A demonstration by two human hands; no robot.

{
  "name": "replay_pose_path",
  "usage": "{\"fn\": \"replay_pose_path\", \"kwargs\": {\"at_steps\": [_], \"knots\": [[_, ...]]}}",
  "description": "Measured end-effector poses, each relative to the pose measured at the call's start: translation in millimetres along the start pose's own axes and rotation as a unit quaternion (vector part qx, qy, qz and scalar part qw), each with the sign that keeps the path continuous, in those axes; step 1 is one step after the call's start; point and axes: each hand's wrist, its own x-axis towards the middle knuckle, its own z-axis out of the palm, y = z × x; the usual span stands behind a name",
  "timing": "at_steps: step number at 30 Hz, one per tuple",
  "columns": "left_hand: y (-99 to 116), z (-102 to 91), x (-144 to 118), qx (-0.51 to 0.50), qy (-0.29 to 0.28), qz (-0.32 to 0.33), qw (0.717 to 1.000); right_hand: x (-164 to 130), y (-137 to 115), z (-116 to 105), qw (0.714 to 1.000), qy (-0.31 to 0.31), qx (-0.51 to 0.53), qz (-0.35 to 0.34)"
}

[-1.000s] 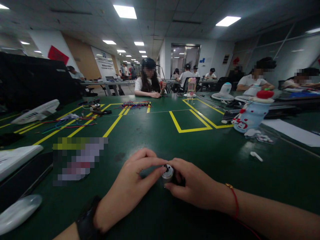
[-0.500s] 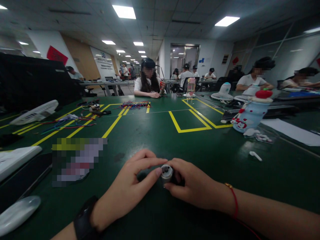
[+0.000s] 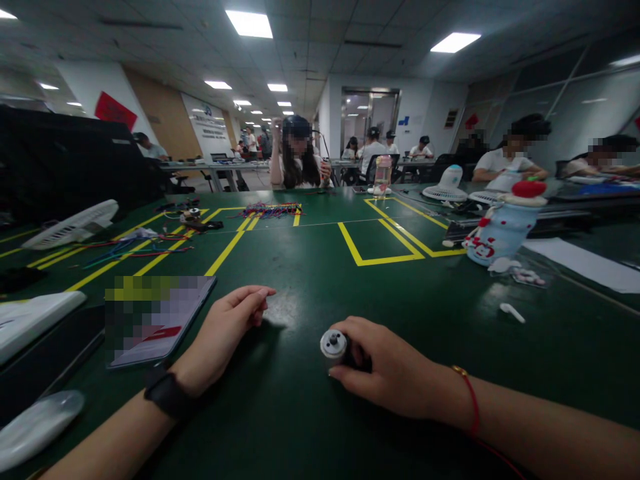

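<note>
Right hand (image 3: 395,370) at 6 o'clock, low on the green surface (image 3: 320,267), grip pinching a small silver motor (image 3: 333,344), round end cap facing up toward 11 o'clock; dark rear part, perhaps a housing, hidden under the fingers. Left hand (image 3: 225,330) at 9 o'clock of the motor, well apart, resting on the surface, fingers loosely curled, holding nothing. Phone (image 3: 160,320) just beside the left hand at 9 o'clock. White earbud (image 3: 512,312) at 3 o'clock. Snowman-shaped bottle (image 3: 503,227) farther at 2 o'clock. Coloured wires (image 3: 273,210) far at 12 o'clock.
</note>
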Motion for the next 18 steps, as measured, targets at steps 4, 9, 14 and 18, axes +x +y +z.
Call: {"fn": "replay_pose_path", "kwargs": {"at_steps": [4,9,14,18], "knots": [[2.4,1.1,-2.3,0.018,-0.012,-0.005,1.000,-0.5,-0.1,0.6,1.000,-0.002,-0.004,-0.001],[9.8,3.3,-6.3,0.077,-0.048,0.000,0.996,-0.1,-1.3,-0.1,1.000,0.000,-0.006,-0.001],[19.6,10.5,-13.8,0.121,-0.119,0.023,0.985,0.1,-1.0,-0.6,1.000,-0.002,-0.006,-0.003],[26.7,19.8,-23.9,0.165,-0.179,0.094,0.965,0.6,0.8,0.6,1.000,-0.002,-0.012,-0.008]]}}
